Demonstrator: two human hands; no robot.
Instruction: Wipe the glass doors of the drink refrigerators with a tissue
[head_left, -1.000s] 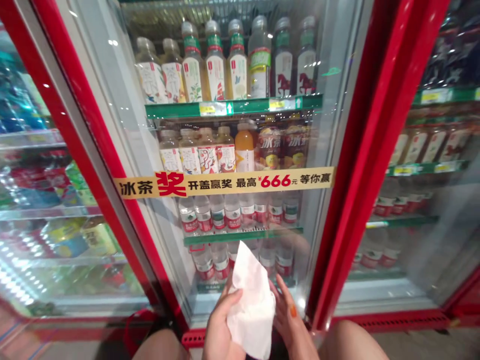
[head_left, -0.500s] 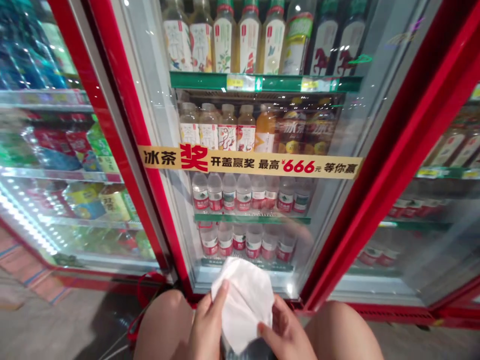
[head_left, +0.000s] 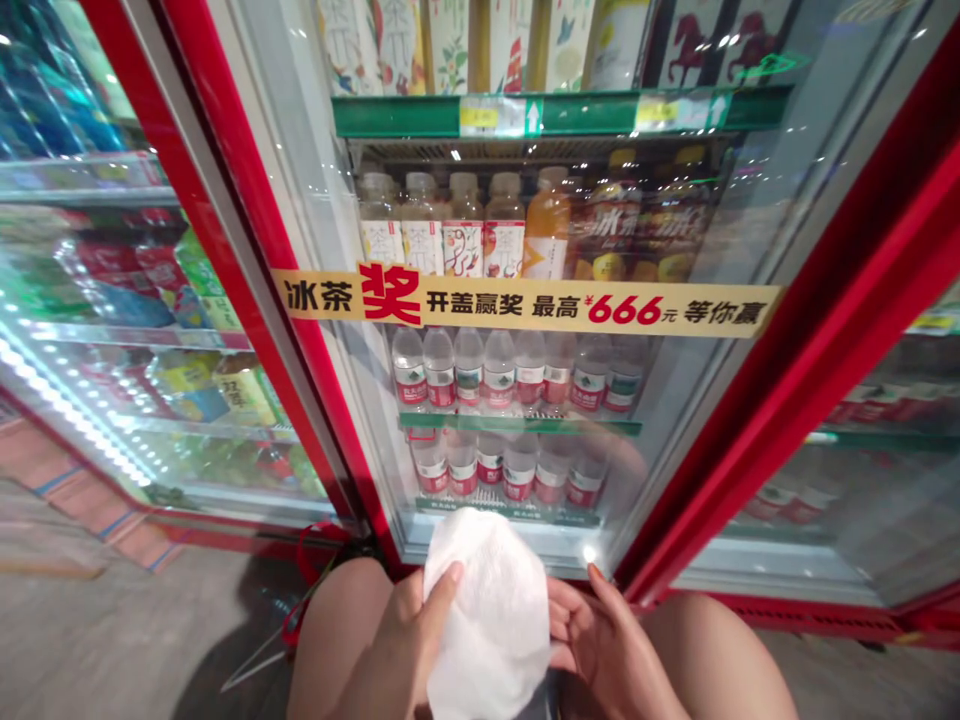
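Note:
A white paper towel [head_left: 487, 620] is bunched between both hands, low in the middle of the view, above my bare knees. My left hand [head_left: 401, 645] grips its left edge with the fingers wrapped over the top. On the towel's right side my right hand [head_left: 600, 645] has its fingers curled against it. Just beyond the towel stands the glass door [head_left: 675, 420] of a red drinks fridge [head_left: 787, 380].
Shelves of bottled tea, juice and water [head_left: 510, 370] fill the fridge behind a yellow promotional strip [head_left: 525, 303]. More red-framed fridges stand to the left [head_left: 112, 330] and right [head_left: 885, 450]. A red basket handle [head_left: 311, 570] lies on the grey floor by my left knee.
The view has tilted down and drawn closer to the fridge. The towel went from hanging upright to bunched between both hands, and my right hand has curled in against it.

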